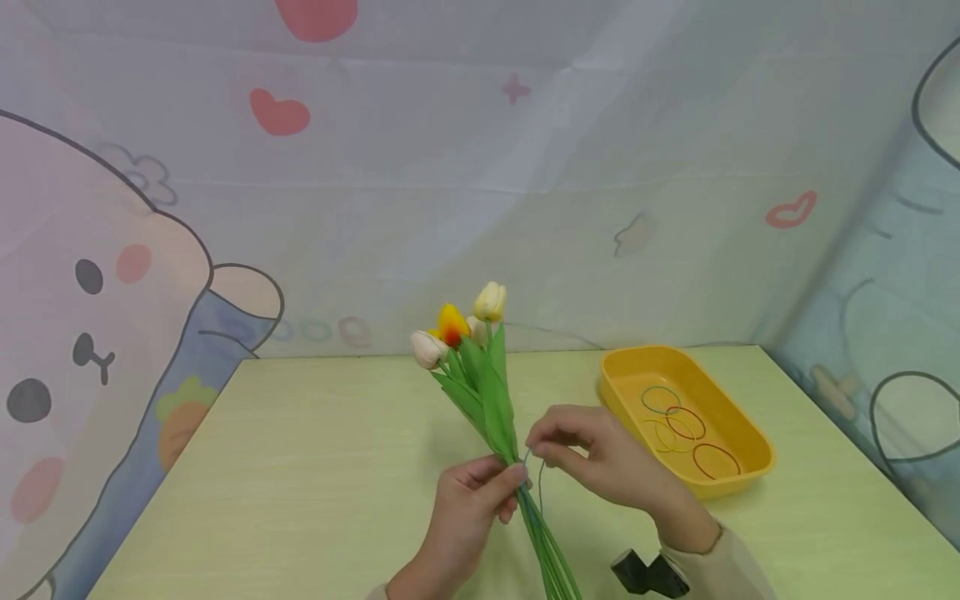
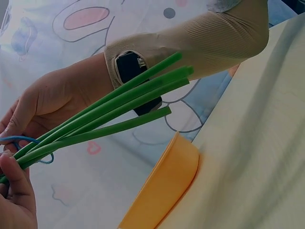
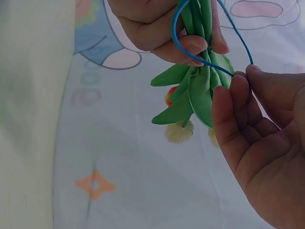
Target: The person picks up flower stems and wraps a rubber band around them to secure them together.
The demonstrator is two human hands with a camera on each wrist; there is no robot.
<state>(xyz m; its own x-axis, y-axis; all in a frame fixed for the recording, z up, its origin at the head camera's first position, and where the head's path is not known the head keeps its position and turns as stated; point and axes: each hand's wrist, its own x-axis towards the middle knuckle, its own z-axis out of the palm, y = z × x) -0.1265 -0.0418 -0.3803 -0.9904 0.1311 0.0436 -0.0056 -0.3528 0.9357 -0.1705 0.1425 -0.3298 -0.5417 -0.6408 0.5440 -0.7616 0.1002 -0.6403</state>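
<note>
A bunch of artificial tulips, with white, pale yellow and orange-yellow heads, leans up to the left above the table. My left hand grips its green stems just below the leaves. My right hand, close by on the right, pinches a blue rubber band between thumb and fingers. In both wrist views the band passes around the stems, and in the right wrist view it is pulled out into a wide loop beside the left fingers. Part of the band is hidden behind the stems and fingers.
A yellow plastic tray holding several red, yellow and green rubber bands stands on the table, right of the hands. Behind the table hangs a printed cloth. A black device sits at the right wrist.
</note>
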